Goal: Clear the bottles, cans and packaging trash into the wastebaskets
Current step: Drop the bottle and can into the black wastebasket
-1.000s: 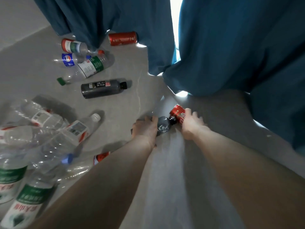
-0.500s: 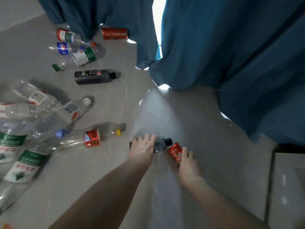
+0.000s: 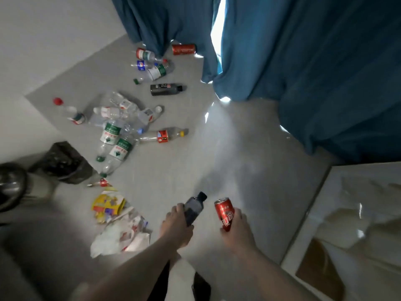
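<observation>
Grey, glossy floor tiles (image 3: 227,161) fill the middle of the head view, with teal curtains (image 3: 303,61) hanging across the upper right and a bright slit of daylight between them. Low in the frame, just right of centre, the left hand (image 3: 176,227) is wrapped around a dark bottle (image 3: 193,208) with a black cap, held off the floor and tilted so the cap points up and right; its label cannot be read. Just beside it the right hand (image 3: 237,229) is closed around a red can (image 3: 224,211) with white lettering that is too blurred to make out, its top facing upward. At upper centre another red can (image 3: 184,49) lies on its side against the curtain hem, with a blue-labelled bottle showing a Pepsi-style roundel (image 3: 141,64) and a green-and-white labelled bottle (image 3: 158,70) near it, and a second dark bottle (image 3: 166,89) lying below them. Left of centre sits a pile of clear plastic bottles (image 3: 117,135) with green-and-white labels bearing red characters, not legible, and a clear bottle with a red label and yellow cap (image 3: 161,136). At lower left lie a yellow wrapper (image 3: 107,204) and crumpled white packaging (image 3: 121,235). A wastebasket lined with a black bag (image 3: 63,164) stands at the left edge, beside the pile.
</observation>
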{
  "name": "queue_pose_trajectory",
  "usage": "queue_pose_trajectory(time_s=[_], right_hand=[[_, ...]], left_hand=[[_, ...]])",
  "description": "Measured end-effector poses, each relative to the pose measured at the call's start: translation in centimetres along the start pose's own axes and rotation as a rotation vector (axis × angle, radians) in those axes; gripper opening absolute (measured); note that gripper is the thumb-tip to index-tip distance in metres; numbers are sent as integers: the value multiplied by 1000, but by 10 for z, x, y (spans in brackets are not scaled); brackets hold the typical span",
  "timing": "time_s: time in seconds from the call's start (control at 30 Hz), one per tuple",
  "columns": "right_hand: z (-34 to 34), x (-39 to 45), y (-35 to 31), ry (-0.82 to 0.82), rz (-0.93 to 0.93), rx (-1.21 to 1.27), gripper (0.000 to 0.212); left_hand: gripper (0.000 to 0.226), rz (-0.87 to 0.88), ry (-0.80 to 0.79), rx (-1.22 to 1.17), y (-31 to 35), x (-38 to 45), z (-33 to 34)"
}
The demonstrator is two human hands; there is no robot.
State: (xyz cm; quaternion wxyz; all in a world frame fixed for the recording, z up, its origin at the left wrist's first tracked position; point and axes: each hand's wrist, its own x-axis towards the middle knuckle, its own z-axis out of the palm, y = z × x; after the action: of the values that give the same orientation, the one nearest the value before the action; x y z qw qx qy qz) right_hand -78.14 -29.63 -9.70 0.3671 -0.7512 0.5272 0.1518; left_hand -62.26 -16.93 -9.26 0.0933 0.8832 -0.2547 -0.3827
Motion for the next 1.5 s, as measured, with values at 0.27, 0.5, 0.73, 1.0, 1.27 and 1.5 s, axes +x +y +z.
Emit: queue_pose_trajectory(time_s=[0.27, 0.5, 0.73, 1.0, 1.27, 1.5], right_hand=[[-29, -152, -52, -32, -243, 103, 68], [0, -226, -120, -104, -479, 60, 56], [56, -282, -215, -125, -615, 54, 44], [137, -338, -302, -43, -648, 99, 51], [147, -329, -351, -77, -624, 163, 76], [152, -306, -423, -115, -653, 170, 64]], left_hand=[[52, -130, 183, -719, -66, -218, -50], [54, -80, 441, -819, -141, -309, -84], [49, -104, 561, -840, -235, -359, -125], [45, -83, 653, -718, -367, -374, -192], [70, -5, 641, -781, -410, -350, -257], [55, -31, 717, -811, -430, -327, -316]])
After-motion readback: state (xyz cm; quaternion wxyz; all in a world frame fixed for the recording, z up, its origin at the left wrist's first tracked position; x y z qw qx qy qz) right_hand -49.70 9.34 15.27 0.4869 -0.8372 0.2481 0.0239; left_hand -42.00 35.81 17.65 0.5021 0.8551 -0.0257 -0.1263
